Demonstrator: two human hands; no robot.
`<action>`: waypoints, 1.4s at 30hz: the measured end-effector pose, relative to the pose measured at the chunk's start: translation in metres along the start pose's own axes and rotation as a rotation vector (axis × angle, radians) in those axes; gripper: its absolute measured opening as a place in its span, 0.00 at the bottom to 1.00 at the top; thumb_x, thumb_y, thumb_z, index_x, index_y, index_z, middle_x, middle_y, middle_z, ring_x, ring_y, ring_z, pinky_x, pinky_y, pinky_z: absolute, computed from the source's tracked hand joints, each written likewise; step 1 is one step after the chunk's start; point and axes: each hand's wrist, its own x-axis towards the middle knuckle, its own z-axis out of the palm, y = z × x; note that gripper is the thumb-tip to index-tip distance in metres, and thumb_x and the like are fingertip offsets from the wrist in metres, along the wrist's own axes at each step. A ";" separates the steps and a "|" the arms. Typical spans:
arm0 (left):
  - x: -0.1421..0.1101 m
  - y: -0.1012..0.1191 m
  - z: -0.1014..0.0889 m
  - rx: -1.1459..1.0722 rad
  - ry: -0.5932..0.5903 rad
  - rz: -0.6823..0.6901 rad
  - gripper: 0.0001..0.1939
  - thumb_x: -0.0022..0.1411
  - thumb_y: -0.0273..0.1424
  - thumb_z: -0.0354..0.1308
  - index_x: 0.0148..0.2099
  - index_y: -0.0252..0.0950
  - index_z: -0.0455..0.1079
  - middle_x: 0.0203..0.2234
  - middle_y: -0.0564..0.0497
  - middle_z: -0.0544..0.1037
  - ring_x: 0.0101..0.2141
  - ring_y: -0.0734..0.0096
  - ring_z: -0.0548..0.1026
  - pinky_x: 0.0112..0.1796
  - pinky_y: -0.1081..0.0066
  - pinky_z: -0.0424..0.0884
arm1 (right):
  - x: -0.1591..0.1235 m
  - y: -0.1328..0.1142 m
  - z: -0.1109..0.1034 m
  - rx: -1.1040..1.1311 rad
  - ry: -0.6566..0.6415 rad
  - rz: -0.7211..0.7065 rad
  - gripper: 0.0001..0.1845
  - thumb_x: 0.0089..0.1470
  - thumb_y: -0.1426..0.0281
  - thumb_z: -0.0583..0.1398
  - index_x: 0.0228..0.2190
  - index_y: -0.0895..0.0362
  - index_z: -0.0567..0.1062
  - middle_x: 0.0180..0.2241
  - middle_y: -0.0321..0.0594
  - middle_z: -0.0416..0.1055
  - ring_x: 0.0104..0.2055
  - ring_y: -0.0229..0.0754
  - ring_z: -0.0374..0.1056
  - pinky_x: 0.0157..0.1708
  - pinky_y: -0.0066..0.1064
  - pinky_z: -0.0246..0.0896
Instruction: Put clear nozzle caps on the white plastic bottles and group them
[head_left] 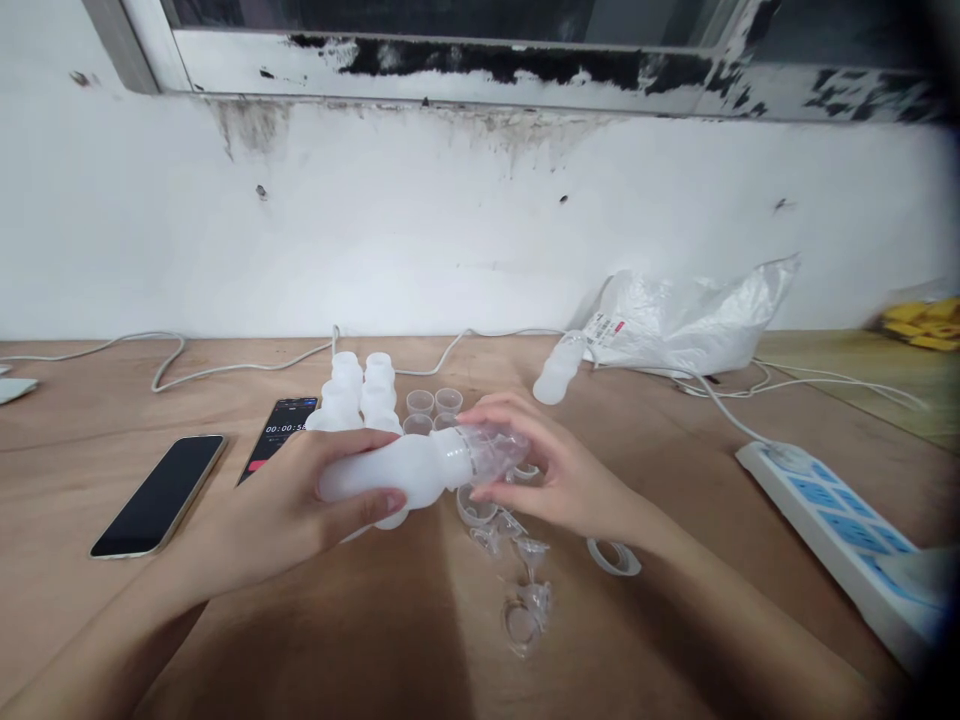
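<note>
My left hand (pixel 292 500) is wrapped round a frosted white plastic bottle (pixel 390 472), which lies tilted on its side in the air with its neck to the right. At that neck, my right hand (pixel 562 465) grips a clear plastic spout piece (pixel 493 450) between thumb and fingers. The piece touches the bottle's mouth; whether it is threaded on I cannot tell. Below the right hand, several clear plastic parts (pixel 523 622) are scattered on the table. Several more white bottles (pixel 379 385) stand in two rows behind my left hand, beside small clear cups (pixel 448 400).
A black phone (pixel 159 497) and a second phone showing a timer (pixel 285 425) lie at left. A ring (pixel 613 557) lies at right, near a power strip (pixel 832 540). Behind are another bottle (pixel 559 370), a plastic bag (pixel 682 320) and a white cable (pixel 247 366) along the wall.
</note>
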 end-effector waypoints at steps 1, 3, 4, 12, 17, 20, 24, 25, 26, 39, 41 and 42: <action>0.001 -0.001 0.000 -0.004 -0.008 -0.001 0.22 0.54 0.42 0.51 0.49 0.40 0.68 0.36 0.49 0.76 0.35 0.60 0.72 0.33 0.67 0.69 | 0.000 -0.001 0.000 0.010 -0.010 0.003 0.24 0.45 0.66 0.62 0.46 0.50 0.63 0.45 0.41 0.62 0.47 0.45 0.61 0.42 0.37 0.62; 0.002 -0.001 -0.001 -0.021 -0.026 -0.017 0.22 0.54 0.42 0.51 0.49 0.41 0.68 0.37 0.50 0.76 0.36 0.61 0.72 0.34 0.67 0.69 | -0.001 -0.001 0.001 0.036 -0.028 0.006 0.24 0.47 0.66 0.60 0.47 0.50 0.62 0.46 0.42 0.61 0.48 0.45 0.60 0.41 0.36 0.63; 0.002 -0.002 -0.001 -0.032 -0.033 -0.028 0.22 0.54 0.43 0.51 0.49 0.41 0.68 0.37 0.50 0.76 0.36 0.61 0.72 0.35 0.67 0.68 | -0.002 -0.002 0.001 0.047 -0.036 0.008 0.24 0.48 0.67 0.59 0.48 0.51 0.61 0.47 0.43 0.61 0.48 0.44 0.60 0.41 0.35 0.63; 0.006 0.001 0.001 -0.071 -0.115 0.028 0.20 0.57 0.41 0.51 0.51 0.42 0.66 0.36 0.53 0.76 0.35 0.65 0.71 0.35 0.70 0.67 | -0.003 -0.002 0.003 0.051 -0.086 0.017 0.23 0.51 0.64 0.57 0.48 0.51 0.59 0.47 0.41 0.62 0.47 0.42 0.61 0.41 0.33 0.62; 0.006 0.004 0.002 -0.058 -0.097 0.054 0.20 0.56 0.40 0.51 0.50 0.40 0.67 0.32 0.52 0.76 0.31 0.67 0.71 0.30 0.72 0.66 | -0.004 0.001 0.006 0.084 -0.101 0.013 0.23 0.52 0.64 0.57 0.49 0.52 0.57 0.45 0.43 0.61 0.44 0.42 0.62 0.39 0.33 0.63; 0.007 0.006 0.003 -0.092 -0.127 0.080 0.19 0.57 0.40 0.51 0.49 0.39 0.68 0.29 0.53 0.75 0.29 0.69 0.70 0.28 0.74 0.66 | -0.005 0.002 0.009 0.107 -0.092 0.014 0.24 0.52 0.64 0.57 0.49 0.51 0.56 0.44 0.43 0.61 0.41 0.41 0.62 0.37 0.33 0.63; 0.009 0.008 0.005 -0.139 -0.107 0.074 0.17 0.56 0.38 0.51 0.46 0.38 0.69 0.31 0.53 0.75 0.30 0.69 0.71 0.29 0.75 0.65 | -0.007 0.003 0.012 0.120 -0.077 -0.020 0.23 0.52 0.66 0.57 0.49 0.51 0.56 0.44 0.42 0.59 0.41 0.41 0.61 0.37 0.32 0.62; 0.009 0.008 0.006 -0.134 -0.107 0.072 0.17 0.56 0.38 0.52 0.46 0.38 0.69 0.31 0.53 0.75 0.30 0.69 0.71 0.28 0.75 0.65 | -0.007 0.003 0.013 0.124 -0.083 -0.028 0.23 0.52 0.67 0.57 0.49 0.51 0.56 0.43 0.42 0.59 0.41 0.41 0.60 0.37 0.32 0.61; 0.009 0.008 0.006 -0.120 -0.113 0.074 0.17 0.56 0.38 0.52 0.46 0.38 0.69 0.30 0.53 0.75 0.29 0.70 0.70 0.28 0.76 0.65 | -0.007 0.003 0.014 0.131 -0.088 -0.037 0.22 0.52 0.68 0.57 0.48 0.51 0.56 0.43 0.42 0.58 0.41 0.40 0.60 0.38 0.33 0.61; 0.003 0.004 0.011 0.022 0.002 0.172 0.16 0.55 0.39 0.53 0.44 0.39 0.70 0.25 0.55 0.76 0.23 0.73 0.71 0.23 0.77 0.64 | -0.008 0.001 0.016 0.179 -0.031 -0.146 0.23 0.51 0.72 0.58 0.48 0.50 0.57 0.41 0.39 0.57 0.42 0.39 0.57 0.41 0.31 0.57; 0.004 0.003 0.015 0.024 0.022 0.194 0.16 0.55 0.39 0.53 0.44 0.38 0.69 0.28 0.54 0.77 0.26 0.71 0.73 0.26 0.76 0.66 | -0.006 0.004 0.017 0.175 -0.017 -0.141 0.23 0.50 0.71 0.59 0.47 0.50 0.58 0.41 0.39 0.58 0.42 0.39 0.58 0.41 0.32 0.57; 0.005 0.002 0.018 0.028 0.048 0.203 0.17 0.55 0.39 0.53 0.45 0.38 0.68 0.31 0.53 0.78 0.28 0.70 0.74 0.27 0.76 0.67 | -0.005 0.006 0.016 0.167 -0.008 -0.138 0.24 0.48 0.70 0.60 0.46 0.50 0.58 0.41 0.39 0.59 0.42 0.40 0.59 0.41 0.33 0.57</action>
